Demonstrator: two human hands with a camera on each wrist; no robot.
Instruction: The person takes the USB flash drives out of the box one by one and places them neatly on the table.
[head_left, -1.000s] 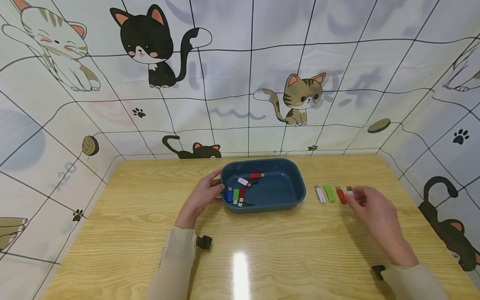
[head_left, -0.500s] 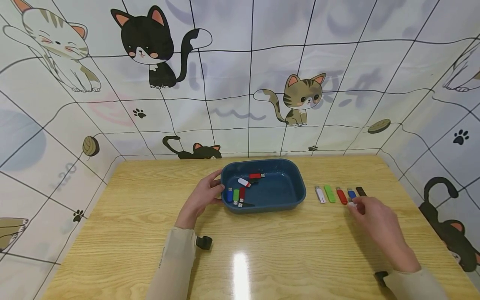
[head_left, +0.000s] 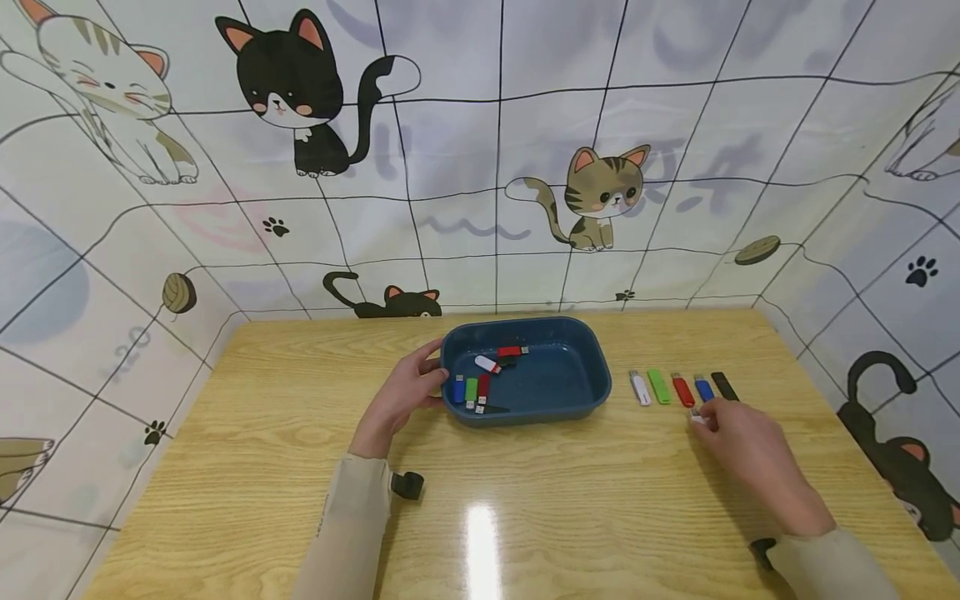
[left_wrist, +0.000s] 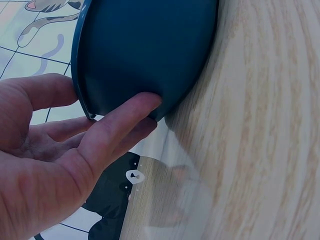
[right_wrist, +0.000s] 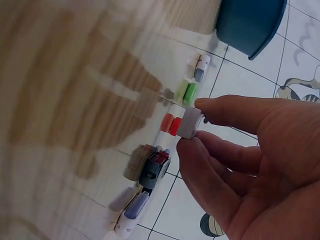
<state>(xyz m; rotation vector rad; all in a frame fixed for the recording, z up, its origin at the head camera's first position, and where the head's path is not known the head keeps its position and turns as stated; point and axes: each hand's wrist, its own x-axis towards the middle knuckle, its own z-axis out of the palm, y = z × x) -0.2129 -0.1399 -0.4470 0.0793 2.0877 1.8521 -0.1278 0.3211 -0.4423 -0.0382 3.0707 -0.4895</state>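
Note:
My left hand (head_left: 401,392) grips the left end of a dark blue plastic tray (head_left: 540,414); in the left wrist view its fingers lie against the outer wall and at the rim. With thumb and finger, my right hand (head_left: 750,437) pinches a small white USB stick (right_wrist: 189,123), its metal plug pointing away in the head view. The stick is just in front of a row of USB sticks on the table: white (head_left: 640,389), green (head_left: 658,387), red (head_left: 682,391), blue (head_left: 703,387) and black (head_left: 723,386). Fingers cover part of the held stick.
Inside the tray's left half lie several more USB sticks, among them a blue one (head_left: 459,389), a green one (head_left: 471,392) and a red one (head_left: 510,352). Cat-printed cloth walls (head_left: 465,167) enclose the wooden table (head_left: 570,500) at back and sides.
My right hand has drawn the white stick toward the front and slightly left, uncovering the blue and black sticks of the row. The left hand stays on the tray.

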